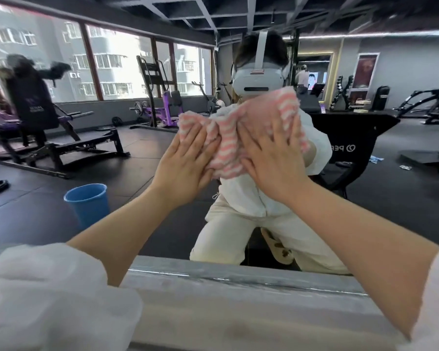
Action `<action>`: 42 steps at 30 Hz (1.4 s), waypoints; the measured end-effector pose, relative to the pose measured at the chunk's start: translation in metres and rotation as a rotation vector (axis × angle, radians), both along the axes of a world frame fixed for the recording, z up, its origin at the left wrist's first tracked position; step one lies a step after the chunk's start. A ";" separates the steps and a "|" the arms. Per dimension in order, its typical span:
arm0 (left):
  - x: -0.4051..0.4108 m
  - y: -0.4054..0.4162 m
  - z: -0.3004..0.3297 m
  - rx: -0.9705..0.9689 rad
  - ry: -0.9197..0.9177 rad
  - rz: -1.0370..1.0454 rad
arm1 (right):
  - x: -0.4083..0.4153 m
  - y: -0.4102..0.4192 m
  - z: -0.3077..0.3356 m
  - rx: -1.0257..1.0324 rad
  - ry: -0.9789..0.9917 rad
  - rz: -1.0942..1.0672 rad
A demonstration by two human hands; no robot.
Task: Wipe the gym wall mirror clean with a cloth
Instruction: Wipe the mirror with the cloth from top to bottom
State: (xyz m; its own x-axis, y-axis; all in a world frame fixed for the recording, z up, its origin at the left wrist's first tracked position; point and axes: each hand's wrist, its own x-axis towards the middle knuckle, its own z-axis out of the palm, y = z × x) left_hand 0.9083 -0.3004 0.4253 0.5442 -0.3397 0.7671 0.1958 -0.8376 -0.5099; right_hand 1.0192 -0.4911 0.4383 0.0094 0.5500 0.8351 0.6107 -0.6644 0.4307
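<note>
Wiping under way: I press my left hand (188,158) and right hand (271,158), fingers straight, flat on the cloth (223,138) bunched beneath them against the mirror (142,153); remaining glass appears unwiped.

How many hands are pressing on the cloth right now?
2: the left hand presses the cloth's left part, the right hand its right part, both flat against the mirror.

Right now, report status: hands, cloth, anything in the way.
Left hand and right hand flat, pressing cloth against mirror. Cloth bunched, pink and white. Nothing blocking the glass; blue bucket shows in reflection, low left.
</note>
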 end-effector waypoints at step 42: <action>-0.031 0.037 -0.070 -0.443 -0.041 0.142 | -0.041 0.065 -0.034 -0.083 0.041 0.150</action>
State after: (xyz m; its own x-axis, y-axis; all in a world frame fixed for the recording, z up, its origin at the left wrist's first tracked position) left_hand 0.8778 -0.2635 0.3557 0.5280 0.1008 0.8432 0.3369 -0.9363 -0.0991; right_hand 0.9780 -0.4263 0.4048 -0.0445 0.6147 0.7875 0.7189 -0.5277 0.4525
